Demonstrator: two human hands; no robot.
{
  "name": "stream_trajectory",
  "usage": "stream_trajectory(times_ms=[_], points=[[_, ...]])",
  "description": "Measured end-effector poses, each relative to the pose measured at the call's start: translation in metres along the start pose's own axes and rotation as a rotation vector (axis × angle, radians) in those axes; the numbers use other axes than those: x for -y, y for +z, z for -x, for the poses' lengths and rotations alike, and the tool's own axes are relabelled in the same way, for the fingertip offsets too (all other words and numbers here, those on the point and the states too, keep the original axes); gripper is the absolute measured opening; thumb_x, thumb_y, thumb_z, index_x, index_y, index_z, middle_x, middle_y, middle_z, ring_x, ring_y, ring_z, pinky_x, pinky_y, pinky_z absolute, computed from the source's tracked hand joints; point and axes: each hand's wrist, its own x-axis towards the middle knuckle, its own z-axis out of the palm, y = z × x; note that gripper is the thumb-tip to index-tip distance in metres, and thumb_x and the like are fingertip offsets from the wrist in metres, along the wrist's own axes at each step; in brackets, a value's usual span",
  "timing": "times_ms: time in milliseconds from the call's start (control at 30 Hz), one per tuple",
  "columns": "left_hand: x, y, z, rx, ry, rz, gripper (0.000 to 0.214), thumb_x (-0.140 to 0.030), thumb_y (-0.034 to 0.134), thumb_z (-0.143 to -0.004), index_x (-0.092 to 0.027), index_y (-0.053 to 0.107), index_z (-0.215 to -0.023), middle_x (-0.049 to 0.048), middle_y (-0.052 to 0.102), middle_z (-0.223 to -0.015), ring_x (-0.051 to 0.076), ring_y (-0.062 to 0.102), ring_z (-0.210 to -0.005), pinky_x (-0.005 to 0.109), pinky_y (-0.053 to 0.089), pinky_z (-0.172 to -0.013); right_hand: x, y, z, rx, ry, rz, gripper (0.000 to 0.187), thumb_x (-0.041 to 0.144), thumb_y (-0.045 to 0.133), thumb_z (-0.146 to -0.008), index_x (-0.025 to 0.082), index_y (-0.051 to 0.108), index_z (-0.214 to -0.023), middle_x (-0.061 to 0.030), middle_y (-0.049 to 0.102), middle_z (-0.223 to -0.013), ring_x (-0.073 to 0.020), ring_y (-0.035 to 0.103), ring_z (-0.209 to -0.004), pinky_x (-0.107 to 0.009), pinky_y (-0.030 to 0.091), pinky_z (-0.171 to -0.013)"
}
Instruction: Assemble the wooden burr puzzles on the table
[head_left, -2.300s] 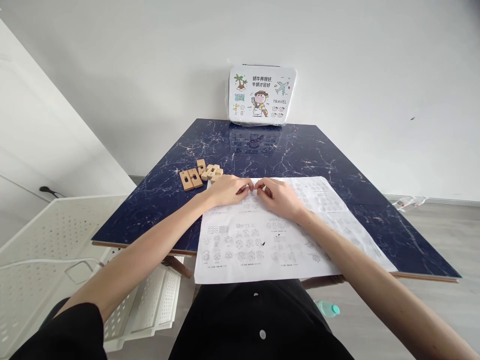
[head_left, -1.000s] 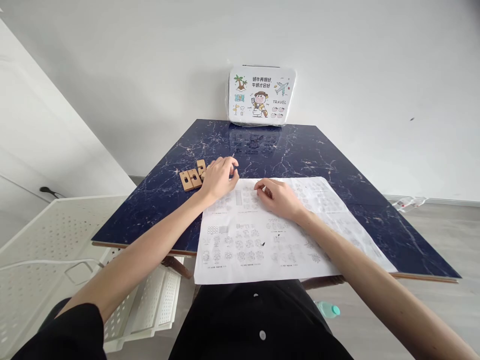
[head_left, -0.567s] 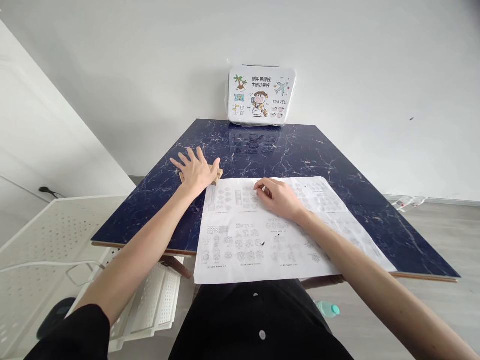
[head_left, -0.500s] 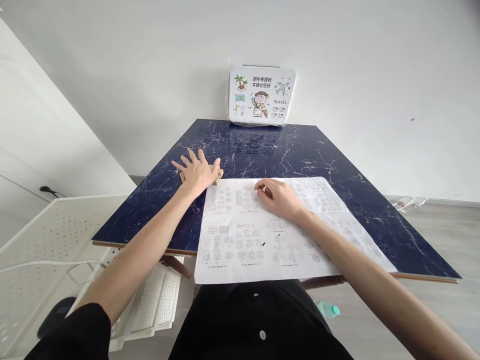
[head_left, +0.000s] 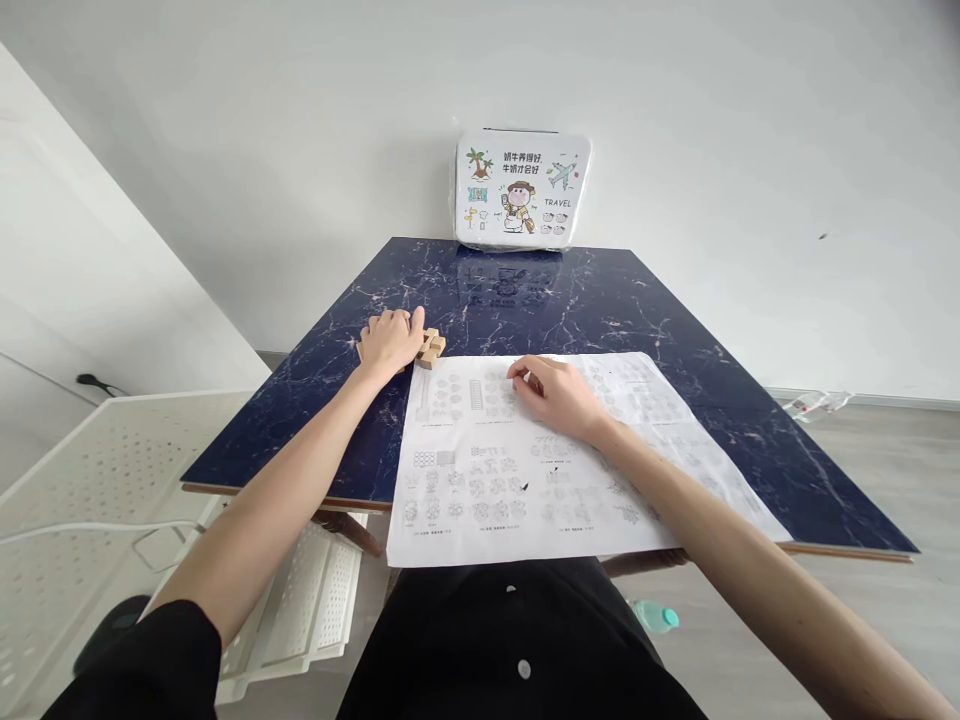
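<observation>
My left hand [head_left: 391,342] lies over a small cluster of pale wooden puzzle blocks [head_left: 431,345] on the left side of the table, by the paper's top left corner. Its fingers curl down around the blocks, and the thumb points away from me. Blocks show to the right of the hand and a little at its left edge; the rest are hidden beneath it. My right hand [head_left: 553,390] rests on a large printed sheet [head_left: 465,545], fingers loosely curled in, with nothing visible in them. Rows of small line diagrams cover the sheet, which overhangs the table's near edge.
The dark blue marbled table [head_left: 600,310] reaches to the wall. A white cartoon-printed case [head_left: 523,190] stands at its far edge. At my left is a white perforated cart [head_left: 112,450] with a cable. A bottle with a teal cap [head_left: 656,616] is on the floor.
My left hand's spread fingers have curled in over the wooden blocks, and the hand has shifted slightly left, exposing more blocks on its right. The right hand stays on the sheet.
</observation>
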Motion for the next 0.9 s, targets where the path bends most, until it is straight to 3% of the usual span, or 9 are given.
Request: stream_trajectory(times_ms=[200,300,500,667,767,833,900], points=[[0.018,-0.001,-0.015,-0.039,0.139,-0.022,0.068,-0.056,0.021,-0.111,-0.018,0.077,-0.1,0.0206,0.073,-0.126,0.04,0.063,-0.127,0.058,0.048,-0.112,-0.001,0.001,0.0,-0.004,-0.008,0.007,0.019,0.025,0.05,-0.101,0.022,0.068,-0.107,-0.0056,0.072,-0.086,-0.0166,0.056,-0.064,-0.033,0.041,-0.064],[0.024,0.003,-0.02,-0.037,0.179,-0.027,0.061,-0.053,0.028,-0.11,-0.017,0.077,-0.104,0.0206,0.07,-0.129,0.039,0.059,-0.131,0.058,0.045,-0.117,-0.001,0.001,0.0,-0.002,-0.007,0.013,0.019,0.024,0.05,-0.101,0.022,0.068,-0.106,-0.0055,0.073,-0.087,-0.0165,0.055,-0.064,-0.033,0.041,-0.064],[0.027,0.006,-0.02,-0.058,0.09,-0.057,0.048,-0.049,0.039,-0.107,-0.017,0.076,-0.113,0.0238,0.065,-0.132,0.045,0.057,-0.131,0.062,0.047,-0.112,-0.001,0.001,0.0,-0.002,-0.005,0.002,0.019,0.024,0.05,-0.101,0.022,0.068,-0.106,-0.0059,0.074,-0.09,-0.0164,0.057,-0.065,-0.033,0.042,-0.065],[0.024,-0.002,-0.017,-0.045,0.1,-0.096,0.06,-0.051,0.027,-0.11,-0.015,0.075,-0.117,0.0252,0.064,-0.137,0.046,0.057,-0.133,0.063,0.047,-0.112,-0.001,0.001,-0.001,-0.007,-0.005,0.008,0.019,0.024,0.051,-0.1,0.022,0.068,-0.106,-0.0061,0.074,-0.09,-0.0168,0.057,-0.066,-0.033,0.043,-0.066],[0.026,-0.011,-0.021,0.049,0.202,-0.118,0.066,-0.05,0.019,-0.111,-0.015,0.074,-0.119,0.0238,0.068,-0.138,0.042,0.059,-0.138,0.06,0.043,-0.119,-0.001,0.001,-0.002,-0.007,-0.001,0.002,0.019,0.024,0.051,-0.1,0.021,0.069,-0.106,-0.0058,0.074,-0.089,-0.0165,0.057,-0.066,-0.033,0.043,-0.067],[0.032,-0.018,-0.025,0.22,0.249,-0.095,0.068,-0.056,0.019,-0.111,-0.017,0.074,-0.123,0.0204,0.069,-0.145,0.038,0.059,-0.142,0.055,0.043,-0.121,-0.002,0.002,-0.002,-0.002,0.003,-0.007,0.019,0.024,0.05,-0.1,0.021,0.069,-0.106,-0.0059,0.074,-0.089,-0.0161,0.057,-0.064,-0.033,0.042,-0.066],[0.041,-0.025,-0.027,0.361,0.28,-0.034,0.073,-0.067,0.02,-0.109,-0.023,0.067,-0.141,0.0141,0.061,-0.16,0.035,0.056,-0.148,0.051,0.044,-0.123,-0.002,0.002,-0.003,-0.006,0.002,-0.012,0.019,0.024,0.05,-0.101,0.021,0.068,-0.106,-0.006,0.074,-0.09,-0.016,0.056,-0.064,-0.032,0.042,-0.065]])
